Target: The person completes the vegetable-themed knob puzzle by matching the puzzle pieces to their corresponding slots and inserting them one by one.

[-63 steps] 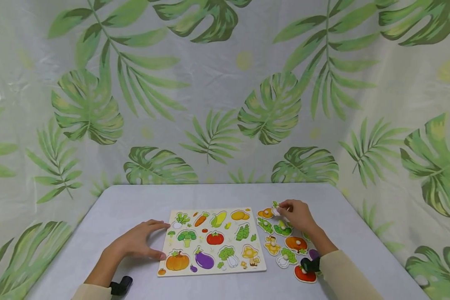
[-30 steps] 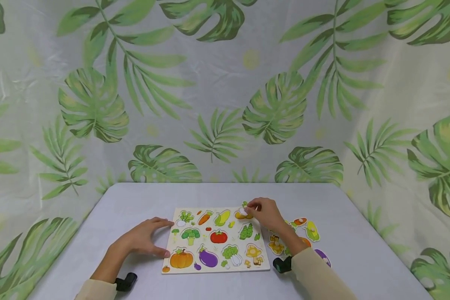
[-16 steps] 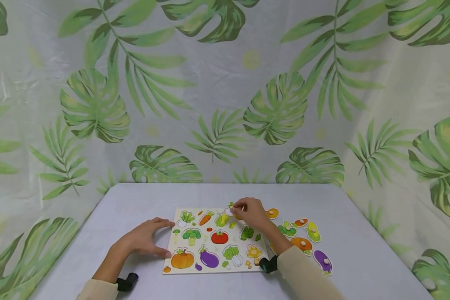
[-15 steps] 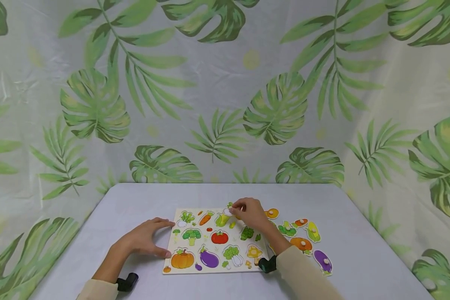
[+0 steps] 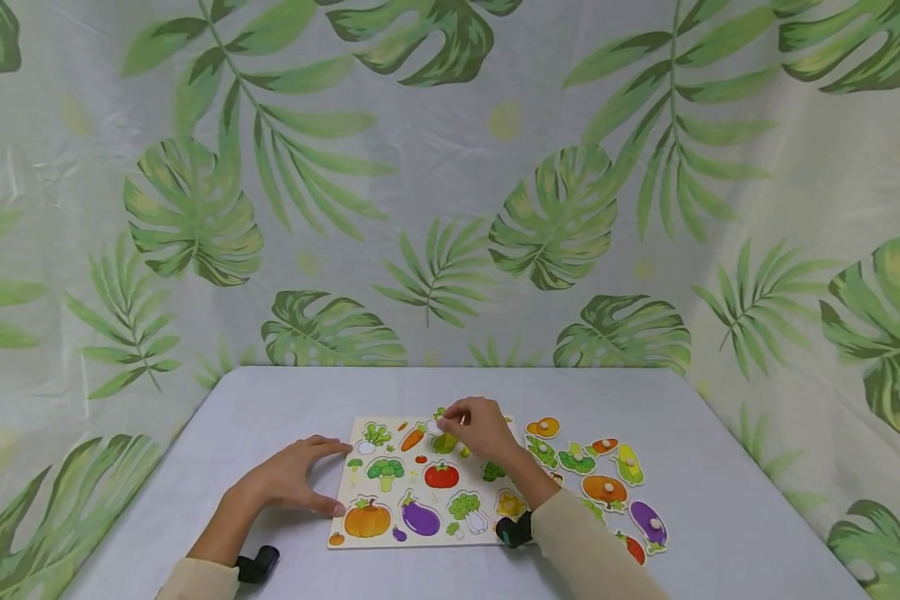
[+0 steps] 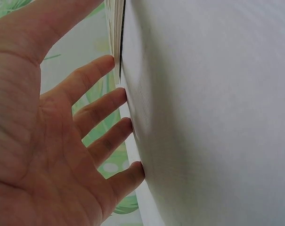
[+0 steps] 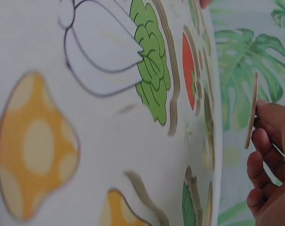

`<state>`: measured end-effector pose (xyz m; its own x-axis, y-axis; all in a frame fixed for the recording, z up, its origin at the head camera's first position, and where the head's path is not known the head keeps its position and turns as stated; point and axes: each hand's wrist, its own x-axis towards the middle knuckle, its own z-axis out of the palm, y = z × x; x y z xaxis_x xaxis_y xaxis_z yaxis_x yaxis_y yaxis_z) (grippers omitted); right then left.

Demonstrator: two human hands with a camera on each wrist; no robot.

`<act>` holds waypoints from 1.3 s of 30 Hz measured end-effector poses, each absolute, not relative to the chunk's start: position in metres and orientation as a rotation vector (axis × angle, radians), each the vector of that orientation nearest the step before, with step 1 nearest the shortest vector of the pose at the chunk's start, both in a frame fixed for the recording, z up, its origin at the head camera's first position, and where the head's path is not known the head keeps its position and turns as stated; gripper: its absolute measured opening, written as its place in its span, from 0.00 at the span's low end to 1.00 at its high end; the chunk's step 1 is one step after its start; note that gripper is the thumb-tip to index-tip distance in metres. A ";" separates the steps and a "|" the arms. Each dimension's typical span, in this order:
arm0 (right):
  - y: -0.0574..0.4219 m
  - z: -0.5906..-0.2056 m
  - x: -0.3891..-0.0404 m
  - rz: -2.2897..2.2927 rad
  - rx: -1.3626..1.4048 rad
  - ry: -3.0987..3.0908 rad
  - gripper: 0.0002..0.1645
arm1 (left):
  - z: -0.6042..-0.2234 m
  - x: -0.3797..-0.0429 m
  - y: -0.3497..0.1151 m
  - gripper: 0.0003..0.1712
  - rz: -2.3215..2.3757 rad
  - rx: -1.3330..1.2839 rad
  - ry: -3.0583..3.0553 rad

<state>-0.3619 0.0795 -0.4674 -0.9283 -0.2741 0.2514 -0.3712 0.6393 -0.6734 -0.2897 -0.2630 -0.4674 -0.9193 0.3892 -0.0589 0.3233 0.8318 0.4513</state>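
A vegetable puzzle board [image 5: 351,490] lies flat on the table, with shallow picture recesses. My left hand [image 5: 288,477] is spread at its left side, thumb and index fingertip at the edge. The left wrist view shows this hand [image 6: 62,136] with straight, parted fingers next to the board's stacked edge [image 6: 115,37]. My right hand [image 5: 480,429] pinches a white turnip puzzle piece [image 5: 432,427] with green leaves above the board's upper row, overlapping the corn picture. In the right wrist view the piece [image 7: 253,113] appears edge-on, raised off the board, between thumb and fingers.
Several knobbed pieces lie loose right of the board: potato [image 5: 543,427], broccoli [image 5: 576,457], corn [image 5: 629,464], carrot [image 5: 604,446], pumpkin [image 5: 604,492] and eggplant [image 5: 648,525]. A tomato piece [image 5: 632,548] is partly hidden by the right sleeve [image 5: 588,546]. A leaf-print curtain [image 5: 450,167] stands behind the table.
My right hand has lifted the turnip piece from the loose pile and carried it left across the board's upper row. The left hand has stayed at the board's left edge.
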 end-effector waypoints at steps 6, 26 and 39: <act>0.068 -0.469 -0.362 1.186 0.532 -2.737 0.08 | -0.466 -0.288 -0.263 0.54 0.670 0.561 2.868; 0.031 -0.475 -0.364 1.266 0.644 -2.780 0.07 | -0.466 -0.292 -0.265 0.54 0.682 0.558 2.868; 0.004 -0.480 -0.360 1.300 0.674 -2.790 0.06 | -0.469 -0.292 -0.264 0.54 0.686 0.530 2.857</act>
